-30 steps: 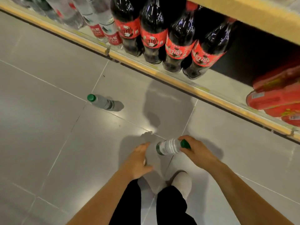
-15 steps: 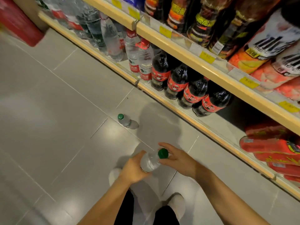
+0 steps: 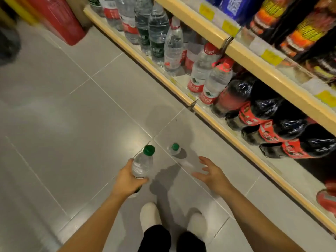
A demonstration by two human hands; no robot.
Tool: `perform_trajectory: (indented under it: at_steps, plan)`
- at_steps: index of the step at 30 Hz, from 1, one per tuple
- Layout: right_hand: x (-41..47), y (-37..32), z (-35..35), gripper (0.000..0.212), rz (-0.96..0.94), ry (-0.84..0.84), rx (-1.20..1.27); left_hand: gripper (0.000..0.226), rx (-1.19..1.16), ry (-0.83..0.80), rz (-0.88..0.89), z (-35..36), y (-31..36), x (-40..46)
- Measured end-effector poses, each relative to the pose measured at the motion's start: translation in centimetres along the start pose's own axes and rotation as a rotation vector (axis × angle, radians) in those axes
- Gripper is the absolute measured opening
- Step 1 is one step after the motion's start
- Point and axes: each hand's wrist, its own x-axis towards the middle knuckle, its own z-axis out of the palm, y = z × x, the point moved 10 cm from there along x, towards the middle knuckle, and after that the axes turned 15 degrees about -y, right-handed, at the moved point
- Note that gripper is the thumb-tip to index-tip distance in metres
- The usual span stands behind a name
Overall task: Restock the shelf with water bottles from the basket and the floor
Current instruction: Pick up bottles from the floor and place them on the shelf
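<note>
My left hand (image 3: 127, 179) grips a clear water bottle with a green cap (image 3: 142, 163), held upright above the grey tiled floor. A second green-capped water bottle (image 3: 175, 149) stands on the floor just ahead, between my hands. My right hand (image 3: 209, 171) hovers with fingers spread and holds nothing, a little right of and nearer than that floor bottle. The bottom shelf (image 3: 163, 77) runs along the right, with several water bottles (image 3: 173, 46) standing on its left stretch. No basket is in view.
Dark cola bottles with red labels (image 3: 263, 120) fill the bottom shelf to the right of the water. An upper shelf (image 3: 272, 70) carries snack packs and yellow price tags. A red object (image 3: 58, 20) stands at the far left. My white shoes (image 3: 151, 213) are below.
The bottle passed from my right hand to my left, which now holds it alone. My right hand let go and spread its fingers. The view lifted and shifted left along the shelf.
</note>
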Motion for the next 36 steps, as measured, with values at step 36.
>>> perform_trajectory:
  at_steps: [36]
  plan:
    - [-19.2,-31.9,-4.3,0.038,-0.306,0.247,-0.371,0.057,-0.3,0.358,0.065,-23.7,19.1,-21.2]
